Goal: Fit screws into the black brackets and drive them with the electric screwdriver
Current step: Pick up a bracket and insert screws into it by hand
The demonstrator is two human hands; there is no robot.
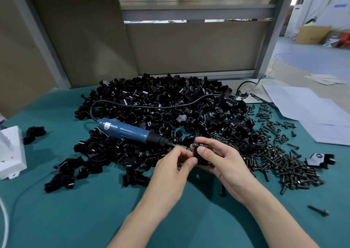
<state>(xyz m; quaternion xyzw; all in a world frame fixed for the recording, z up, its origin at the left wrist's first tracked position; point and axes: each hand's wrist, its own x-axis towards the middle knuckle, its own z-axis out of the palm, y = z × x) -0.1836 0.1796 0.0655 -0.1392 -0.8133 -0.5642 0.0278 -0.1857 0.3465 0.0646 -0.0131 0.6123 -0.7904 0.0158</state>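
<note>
A large heap of black brackets (161, 107) covers the middle of the green table. Dark screws (274, 153) lie in a spread pile to its right. The blue electric screwdriver (128, 132) rests on the heap, its tip pointing right toward my hands. My right hand (221, 158) grips one black bracket (200, 159) with a screw (199, 145) lying across its top, under the thumb and fingertips. My left hand (176, 164) pinches the same bracket from the left side. Most of the bracket is hidden by my fingers.
The screwdriver's black cable (151, 105) loops over the heap to the back right. White paper sheets (306, 111) lie at the right, a white box (11, 153) at the left edge. Single screws (319, 210) and a stray bracket (322, 159) lie near the front right.
</note>
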